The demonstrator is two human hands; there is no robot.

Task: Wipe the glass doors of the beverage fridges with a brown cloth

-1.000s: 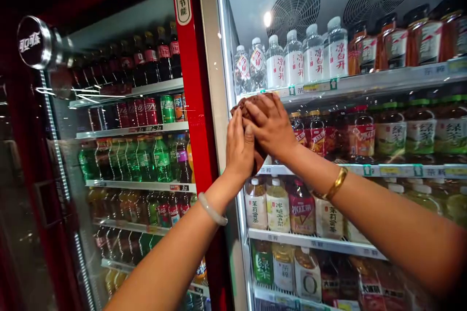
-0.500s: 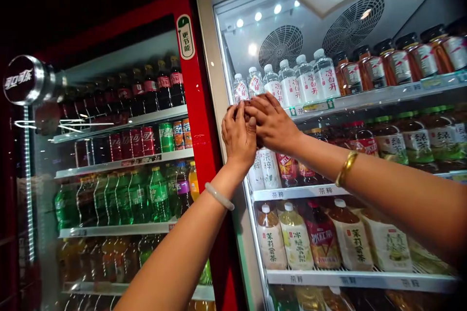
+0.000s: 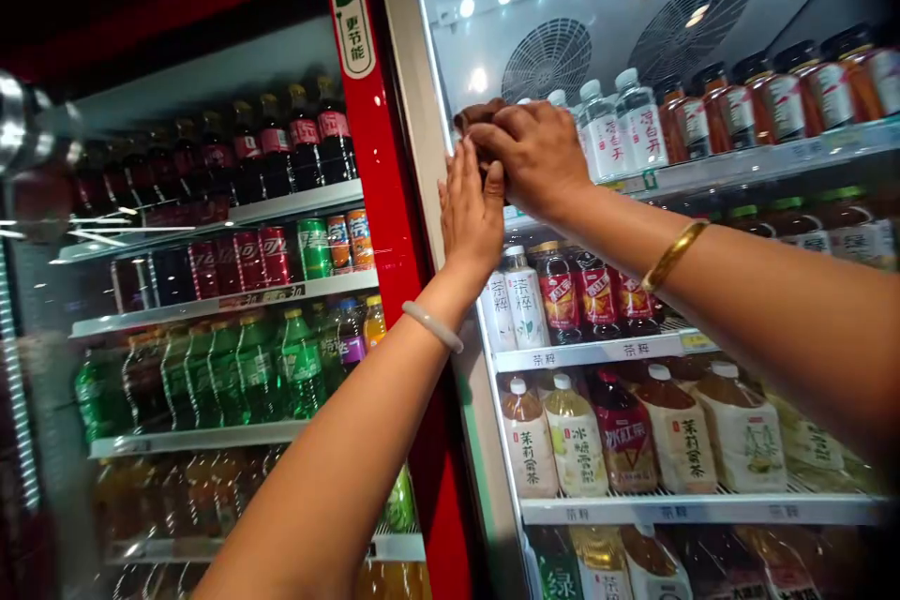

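My right hand [image 3: 538, 155] is raised against the glass door [image 3: 460, 47] of the beige-framed drinks fridge. Its fingers are bent over a crumpled brown cloth [image 3: 484, 115], pressed near the door's left edge; part of the cloth is hidden beneath the hand. Just below and left of it, my left hand [image 3: 472, 211] lies against the door by the frame, fingers stretched upward and thumb apart. The left fingertips come close to the cloth; whether they touch it I cannot tell. Behind the glass stand clear water bottles [image 3: 638, 122], partly covered by my right hand.
A red-framed fridge [image 3: 394, 206] with cola bottles, cans and green bottles [image 3: 302, 361] adjoins on the left. Lower shelves of the beige-framed fridge [image 3: 436, 112] hold tea bottles [image 3: 622, 436]. A round silver fixture [image 3: 18, 122] juts in at the far left.
Both hands have moved up the door, and my right hand has shifted rightward from my left. More of the brown cloth now shows. The view has shifted a little.
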